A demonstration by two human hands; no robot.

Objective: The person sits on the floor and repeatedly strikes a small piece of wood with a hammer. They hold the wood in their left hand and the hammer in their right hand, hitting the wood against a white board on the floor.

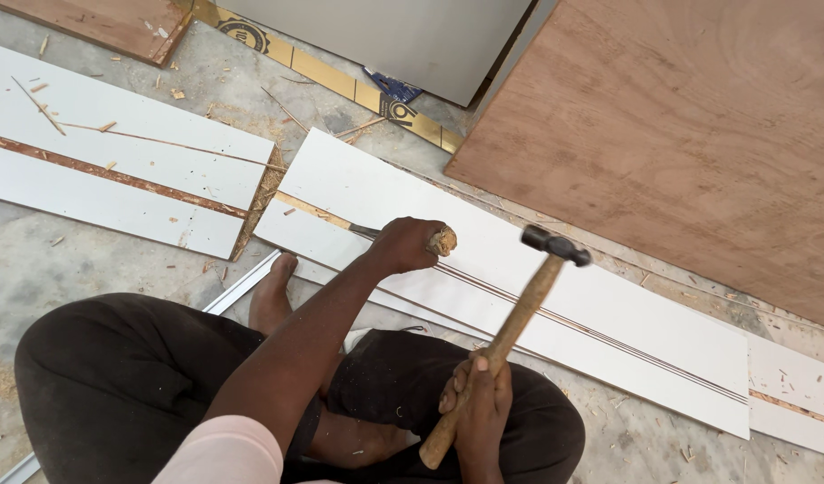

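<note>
My left hand point(405, 246) is closed around a chisel point(443, 240) with a worn wooden handle end; its blade point(363, 230) lies in a groove of a long white laminated board point(555, 296) on the floor. My right hand point(480, 399) grips the lower part of a wooden-handled hammer point(511, 327). The dark hammer head point(555, 245) is raised just to the right of the chisel's handle end, not touching it. I sit cross-legged in dark trousers, one bare foot point(273, 291) resting at the board's near edge.
A second white board point(116, 161) with a brown cut strip lies at the left. A large brown plywood sheet point(690, 134) fills the upper right. A grey panel point(403, 36) and gold-patterned strip point(340, 81) sit at the top. Wood chips litter the concrete floor.
</note>
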